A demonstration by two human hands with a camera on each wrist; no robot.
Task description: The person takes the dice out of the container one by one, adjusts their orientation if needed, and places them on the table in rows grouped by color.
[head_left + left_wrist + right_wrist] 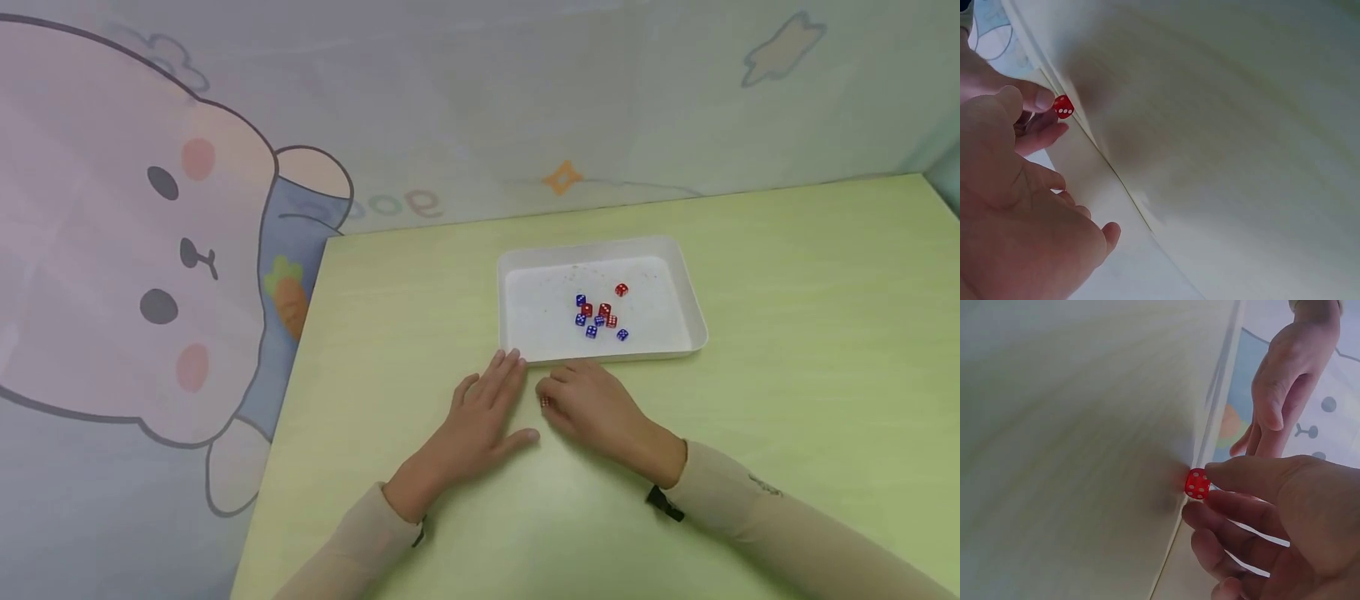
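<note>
My right hand pinches a small red die between thumb and fingers, low over the green table just in front of the white tray. The right wrist view shows the same red die at my right hand's fingertips. In the left wrist view the red die shows white pips. My left hand lies flat on the table beside it, fingers straight, tips near the tray's front left corner, holding nothing. Several red and blue dice lie clustered in the tray.
The table's left edge drops off beside a wall printed with a cartoon rabbit. The wall runs along the table's far edge behind the tray. Bare tabletop lies to the right of the tray and hands.
</note>
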